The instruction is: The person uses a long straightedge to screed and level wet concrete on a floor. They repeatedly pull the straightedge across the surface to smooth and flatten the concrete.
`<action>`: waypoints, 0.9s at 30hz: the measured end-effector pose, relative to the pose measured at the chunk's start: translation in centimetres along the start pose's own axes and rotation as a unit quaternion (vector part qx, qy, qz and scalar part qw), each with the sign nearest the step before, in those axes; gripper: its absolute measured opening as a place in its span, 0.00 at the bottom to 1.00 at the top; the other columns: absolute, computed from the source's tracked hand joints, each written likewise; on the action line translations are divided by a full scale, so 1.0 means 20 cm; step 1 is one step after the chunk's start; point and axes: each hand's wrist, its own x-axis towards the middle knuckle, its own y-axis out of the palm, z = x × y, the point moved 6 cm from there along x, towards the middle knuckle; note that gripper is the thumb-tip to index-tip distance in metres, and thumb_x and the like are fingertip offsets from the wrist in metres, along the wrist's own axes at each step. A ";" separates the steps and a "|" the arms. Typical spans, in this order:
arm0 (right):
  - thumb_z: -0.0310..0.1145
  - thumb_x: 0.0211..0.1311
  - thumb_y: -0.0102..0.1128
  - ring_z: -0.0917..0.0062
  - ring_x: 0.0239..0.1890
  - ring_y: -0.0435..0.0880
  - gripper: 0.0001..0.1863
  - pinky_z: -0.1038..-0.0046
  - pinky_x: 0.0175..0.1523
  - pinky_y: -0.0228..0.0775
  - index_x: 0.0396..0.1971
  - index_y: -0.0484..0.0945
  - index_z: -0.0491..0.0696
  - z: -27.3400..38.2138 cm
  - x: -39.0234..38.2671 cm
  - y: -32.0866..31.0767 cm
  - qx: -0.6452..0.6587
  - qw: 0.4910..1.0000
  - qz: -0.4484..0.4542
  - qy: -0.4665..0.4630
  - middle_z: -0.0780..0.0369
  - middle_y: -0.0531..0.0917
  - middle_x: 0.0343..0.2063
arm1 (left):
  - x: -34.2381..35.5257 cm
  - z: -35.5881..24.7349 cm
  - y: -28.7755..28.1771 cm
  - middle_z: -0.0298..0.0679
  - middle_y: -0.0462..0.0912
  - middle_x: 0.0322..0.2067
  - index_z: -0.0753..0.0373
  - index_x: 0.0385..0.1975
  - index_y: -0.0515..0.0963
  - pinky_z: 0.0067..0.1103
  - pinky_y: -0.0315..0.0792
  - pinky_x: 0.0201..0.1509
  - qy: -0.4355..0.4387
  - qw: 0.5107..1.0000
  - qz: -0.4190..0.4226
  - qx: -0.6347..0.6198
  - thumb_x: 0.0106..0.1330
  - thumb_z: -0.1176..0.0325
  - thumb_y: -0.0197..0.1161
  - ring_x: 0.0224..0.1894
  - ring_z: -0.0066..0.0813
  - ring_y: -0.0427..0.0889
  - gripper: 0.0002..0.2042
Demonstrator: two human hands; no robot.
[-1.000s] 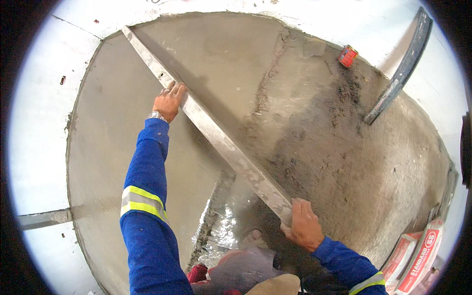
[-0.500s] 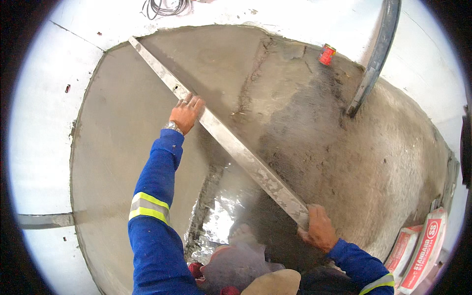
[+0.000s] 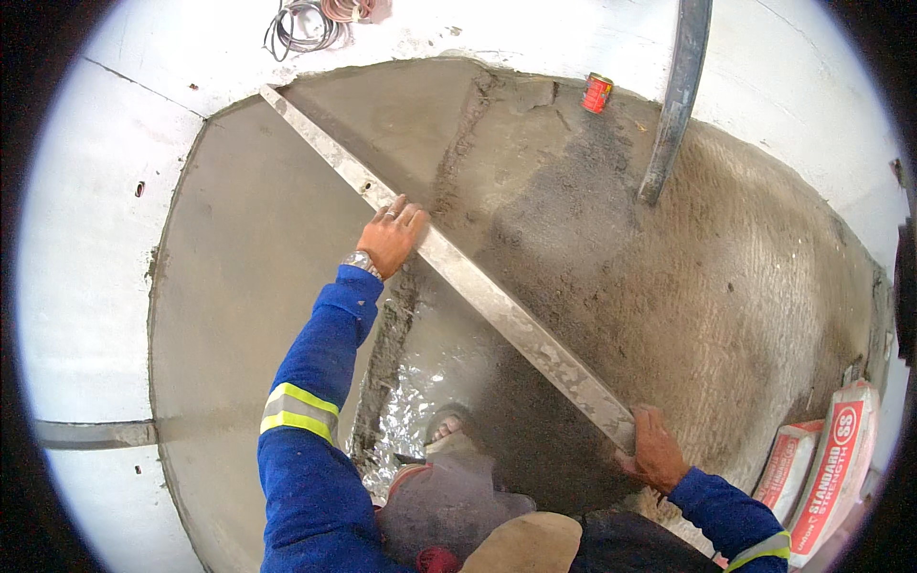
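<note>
A long, mortar-smeared metal straightedge [image 3: 506, 310] lies slantwise across the wet grey screed [image 3: 248, 267], from the far left wall edge to the near right. My left hand [image 3: 394, 237], wearing a ring and a wristwatch, is closed over the bar somewhat beyond its middle, fingers over the far edge. At the near end, my right hand [image 3: 657, 451] is wrapped round the bar's tip. Smooth mortar covers the left side; darker, rougher mortar [image 3: 564, 401] lies to the right of the bar. Bare toes [image 3: 446, 427] show beside a shiny wet patch.
A red can [image 3: 597, 93] stands near the far wall. Right of it, a long dark bar [image 3: 673, 115] leans down onto the floor. Two red-and-white cement bags [image 3: 829, 477] sit at the near right. Coiled cable [image 3: 306, 27] hangs at the far wall. White walls ring the floor.
Both hands have moved right over the floor with the straightedge, which stays slanted. The view has shifted somewhat, and the toes show more clearly now.
</note>
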 end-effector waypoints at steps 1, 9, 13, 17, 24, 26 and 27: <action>0.34 0.48 0.70 0.46 0.54 0.71 0.39 0.58 0.58 0.67 0.58 0.59 0.38 -0.04 -0.03 0.00 0.002 1.000 0.006 0.014 0.42 0.67 0.52 | 0.01 -0.04 -0.02 0.42 0.71 0.59 0.60 0.57 0.68 0.35 0.61 0.68 0.007 1.000 -0.016 -0.004 0.64 0.70 0.50 0.67 0.43 0.63 0.20; 0.38 0.48 0.70 0.44 0.55 0.68 0.42 0.55 0.59 0.66 0.59 0.57 0.36 -0.38 -0.33 -0.01 -0.020 1.000 -0.018 0.000 0.40 0.68 0.50 | 0.06 -0.44 -0.19 0.42 0.74 0.57 0.61 0.55 0.71 0.32 0.60 0.70 0.075 0.995 -0.064 -0.031 0.59 0.70 0.55 0.67 0.42 0.64 0.21; 0.37 0.46 0.71 0.45 0.57 0.67 0.44 0.55 0.60 0.64 0.60 0.56 0.37 -0.59 -0.53 0.00 0.005 0.999 -0.009 0.043 0.40 0.67 0.53 | 0.06 -0.69 -0.28 0.43 0.74 0.55 0.60 0.54 0.72 0.36 0.61 0.69 0.133 0.985 -0.107 -0.035 0.57 0.70 0.57 0.66 0.44 0.65 0.22; 0.35 0.44 0.71 0.46 0.56 0.68 0.42 0.56 0.59 0.65 0.59 0.59 0.39 -0.77 -0.74 -0.01 -0.018 0.998 -0.016 0.060 0.42 0.68 0.52 | 0.07 -0.94 -0.40 0.42 0.75 0.53 0.61 0.52 0.73 0.38 0.64 0.65 0.185 0.970 -0.148 -0.045 0.58 0.68 0.56 0.62 0.44 0.70 0.20; 0.33 0.39 0.70 0.47 0.52 0.70 0.38 0.57 0.55 0.66 0.53 0.63 0.40 -1.01 -1.04 0.09 -0.028 0.994 -0.078 0.076 0.45 0.70 0.46 | 0.05 -1.25 -0.57 0.42 0.78 0.45 0.63 0.45 0.74 0.37 0.71 0.58 0.220 0.949 -0.198 -0.108 0.55 0.69 0.58 0.55 0.42 0.76 0.16; 0.34 0.39 0.71 0.47 0.51 0.71 0.38 0.56 0.54 0.66 0.52 0.64 0.40 -0.99 -1.05 0.10 -0.036 0.993 -0.090 0.061 0.45 0.71 0.46 | 0.05 -1.24 -0.58 0.42 0.78 0.45 0.62 0.46 0.74 0.37 0.71 0.58 0.232 0.951 -0.172 -0.105 0.55 0.70 0.58 0.53 0.42 0.77 0.17; 0.35 0.39 0.71 0.47 0.50 0.71 0.37 0.56 0.53 0.66 0.52 0.64 0.40 -0.97 -1.05 0.10 -0.033 0.993 -0.095 0.056 0.45 0.71 0.45 | 0.06 -1.23 -0.59 0.42 0.78 0.45 0.62 0.47 0.74 0.37 0.71 0.57 0.242 0.952 -0.160 -0.102 0.55 0.70 0.57 0.53 0.41 0.78 0.18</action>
